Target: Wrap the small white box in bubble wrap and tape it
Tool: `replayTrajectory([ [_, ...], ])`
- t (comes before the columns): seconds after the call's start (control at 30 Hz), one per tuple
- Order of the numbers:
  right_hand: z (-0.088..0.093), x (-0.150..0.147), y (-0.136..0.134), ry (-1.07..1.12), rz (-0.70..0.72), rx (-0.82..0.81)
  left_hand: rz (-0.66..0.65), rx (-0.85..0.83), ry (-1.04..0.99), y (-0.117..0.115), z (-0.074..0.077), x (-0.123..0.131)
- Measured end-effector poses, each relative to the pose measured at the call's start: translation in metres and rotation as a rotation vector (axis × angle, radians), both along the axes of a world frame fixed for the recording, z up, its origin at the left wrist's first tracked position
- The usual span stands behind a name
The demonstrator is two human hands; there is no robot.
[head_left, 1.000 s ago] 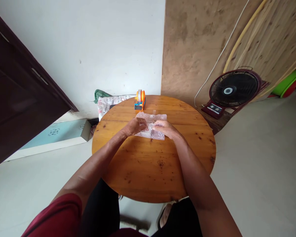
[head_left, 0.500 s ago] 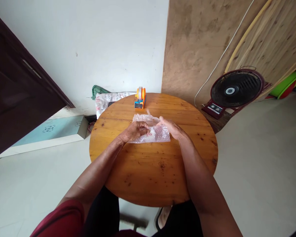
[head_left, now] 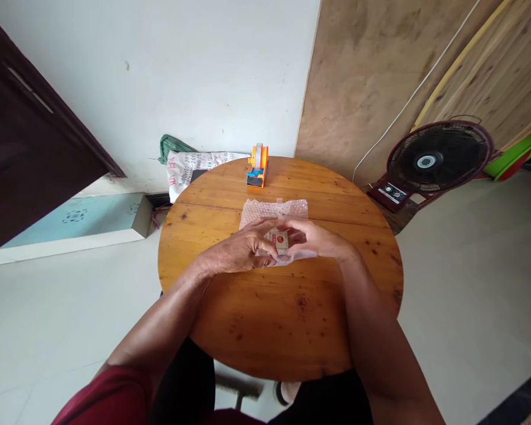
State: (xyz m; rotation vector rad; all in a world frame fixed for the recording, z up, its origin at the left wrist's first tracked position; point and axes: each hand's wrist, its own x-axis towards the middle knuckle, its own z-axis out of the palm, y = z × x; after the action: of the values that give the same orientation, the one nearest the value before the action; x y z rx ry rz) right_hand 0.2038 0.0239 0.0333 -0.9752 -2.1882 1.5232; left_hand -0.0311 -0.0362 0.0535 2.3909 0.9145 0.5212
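Note:
A small pale box [head_left: 279, 241] with red print is held over a sheet of bubble wrap [head_left: 259, 209] near the middle of the round wooden table. My left hand [head_left: 243, 247] curls around the box from the left, its thumb at the near side. From the right, my right hand [head_left: 316, 237] closes on it, thumb and fingers bent around its edge. The fingers of both hands almost meet behind the box and cover part of it. Bubble wrap spreads out behind and below the hands.
An orange and blue tape dispenser [head_left: 258, 168] stands at the table's [head_left: 265, 319] back edge. A round black heater-like appliance [head_left: 438, 159] is to the right. A printed sack [head_left: 181, 174] and a pale blue box [head_left: 71, 221] lie to the left, by the white wall.
The box with red print has come into view between my hands. Both hands have shifted closer together around it, and the bubble wrap behind them lies more spread out.

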Motion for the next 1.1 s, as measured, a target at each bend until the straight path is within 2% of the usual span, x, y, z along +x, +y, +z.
replayTrajectory([
  [0.17, -0.002, -0.011, -0.006, -0.194, -0.076, 0.308, -0.049, 0.026, 0.035, -0.003, -0.001, 0.001],
  [0.3, -0.003, -0.011, -0.003, -0.227, -0.061, 0.394, -0.042, 0.036, 0.055, -0.004, -0.001, -0.001],
  [0.43, -0.003, -0.01, -0.002, -0.289, -0.057, 0.366, -0.029, 0.021, 0.036, -0.004, 0.0, 0.0],
  [0.57, 0.0, -0.004, -0.004, -0.164, -0.003, 0.211, 0.031, 0.047, -0.075, 0.0, -0.004, 0.005],
  [0.67, 0.011, 0.009, -0.006, -0.01, 0.007, 0.06, 0.132, 0.101, -0.135, 0.004, -0.012, 0.011],
  [0.83, 0.031, 0.026, -0.009, 0.085, -0.041, -0.038, 0.29, 0.093, -0.177, 0.013, -0.03, 0.018],
  [0.97, 0.026, 0.017, -0.009, 0.009, -0.043, -0.003, 0.358, 0.054, -0.189, 0.019, -0.04, 0.02],
  [1.1, 0.016, 0.008, -0.006, -0.099, -0.121, 0.198, 0.388, 0.016, -0.177, 0.023, -0.044, 0.02],
])
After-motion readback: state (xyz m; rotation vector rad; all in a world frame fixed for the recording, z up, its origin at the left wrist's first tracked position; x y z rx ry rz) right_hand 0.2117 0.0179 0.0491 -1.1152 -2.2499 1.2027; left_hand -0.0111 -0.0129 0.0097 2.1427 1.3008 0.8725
